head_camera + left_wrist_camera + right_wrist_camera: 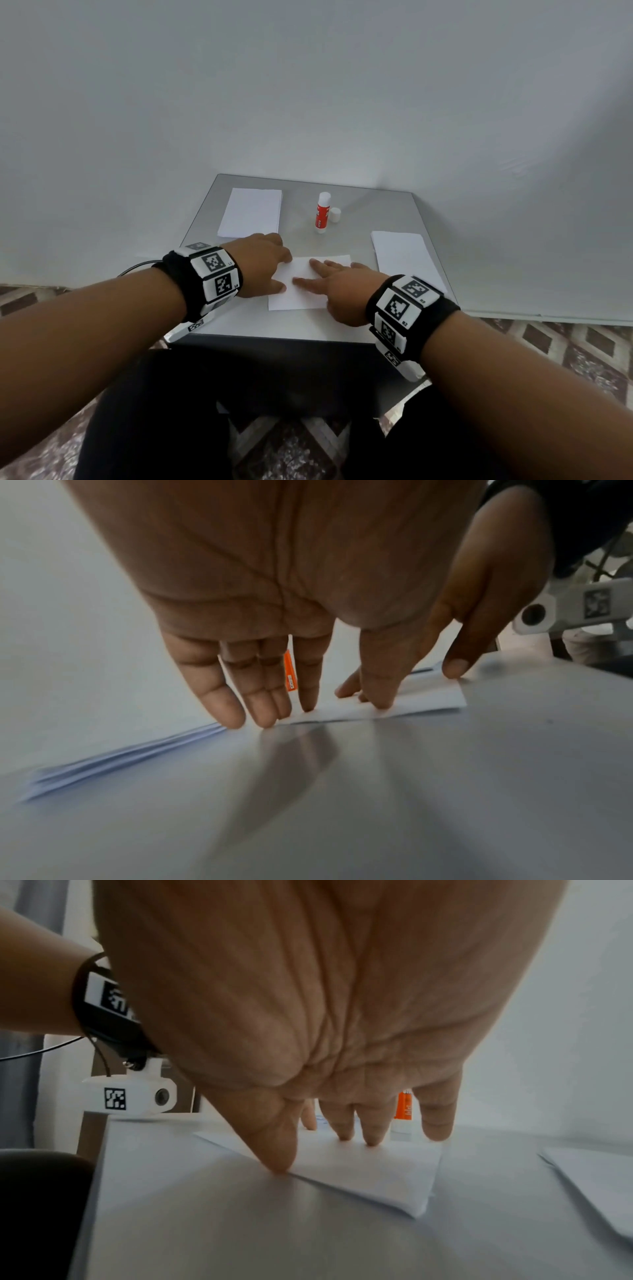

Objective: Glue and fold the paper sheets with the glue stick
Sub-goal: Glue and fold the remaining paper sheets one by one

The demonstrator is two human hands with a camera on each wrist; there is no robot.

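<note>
White paper [308,291], red glue stick [322,214]

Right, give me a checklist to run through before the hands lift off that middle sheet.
1. Folded sheet lies flat on the table: ok.
2. Left hand presses its left edge with straight fingers: ok.
3. Right hand presses its top with spread fingers: ok.
4. Glue bond has set: cannot tell.
5. Glue stick stands upright, its cap off beside it: not ok if gluing is finished.
6. Left stack and right stack lie clear of the hands: ok.
</note>
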